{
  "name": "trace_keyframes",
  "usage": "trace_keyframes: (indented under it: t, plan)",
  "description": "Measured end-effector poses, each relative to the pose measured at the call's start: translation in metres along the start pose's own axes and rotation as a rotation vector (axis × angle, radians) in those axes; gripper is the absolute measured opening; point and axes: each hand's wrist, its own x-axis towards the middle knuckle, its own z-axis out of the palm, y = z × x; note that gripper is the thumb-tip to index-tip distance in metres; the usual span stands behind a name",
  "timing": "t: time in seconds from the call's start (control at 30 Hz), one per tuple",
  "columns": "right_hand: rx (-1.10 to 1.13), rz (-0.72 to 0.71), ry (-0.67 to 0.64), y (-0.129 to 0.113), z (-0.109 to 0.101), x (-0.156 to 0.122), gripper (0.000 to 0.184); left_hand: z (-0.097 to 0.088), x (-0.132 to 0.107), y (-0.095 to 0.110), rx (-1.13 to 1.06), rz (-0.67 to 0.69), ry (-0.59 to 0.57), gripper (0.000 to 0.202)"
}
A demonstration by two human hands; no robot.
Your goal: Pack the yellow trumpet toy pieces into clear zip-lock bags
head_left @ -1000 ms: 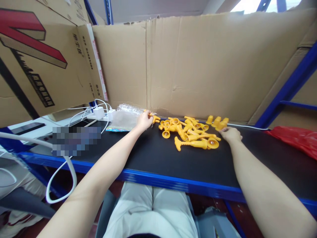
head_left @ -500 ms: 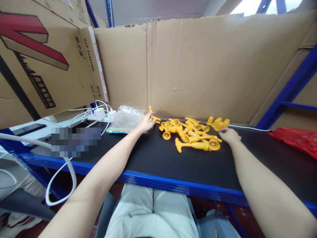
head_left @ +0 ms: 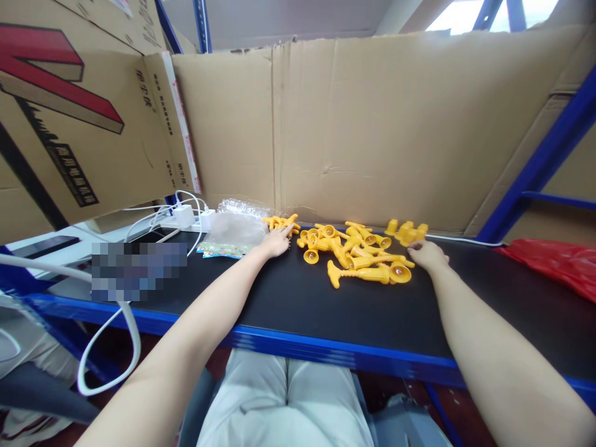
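Note:
My left hand [head_left: 278, 241] lies with fingers stretched out over a small heap of yellow corkscrew handles [head_left: 282, 222] at the back of the black shelf. My right hand [head_left: 428, 256] is curled, its fingertips against the lower edge of a group of yellow plastic cups [head_left: 408, 233]; whatever is inside the fingers is hidden. Between the hands lies a jumble of yellow corkscrews [head_left: 354, 245] with T-shaped handles and bell-shaped ends. One long yellow corkscrew [head_left: 367, 273] rests at the front of that pile.
Clear plastic bags [head_left: 237, 231] lie left of my left hand. White chargers and cables [head_left: 184, 216] stand beyond them. A red plastic bag [head_left: 549, 264] is at the right. Cardboard [head_left: 372, 136] walls the back, and a blue rail [head_left: 326, 351] edges the shelf in front.
The corkscrew that stood up in my left hand now lies with the heap of handles, its metal spiral out of sight. My left hand has lowered and its fingers have loosened. My right hand stays put.

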Motion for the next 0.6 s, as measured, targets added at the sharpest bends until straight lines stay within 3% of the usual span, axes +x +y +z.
trace_keyframes:
  t: [0.2,0.37,0.6]
  plan:
    - [-0.022,0.009,-0.017,0.000,0.000,-0.001,0.026,-0.001,-0.005,0.008,0.086,0.032,-0.006,0.049]
    - [-0.037,0.010,-0.038,-0.001,-0.001,-0.002,0.029,0.002,-0.009,0.011,0.156,0.045,0.074,0.042]
    - [-0.149,-0.022,-0.102,-0.015,-0.007,-0.004,0.034,-0.003,-0.010,0.015,0.142,0.071,0.097,0.035]
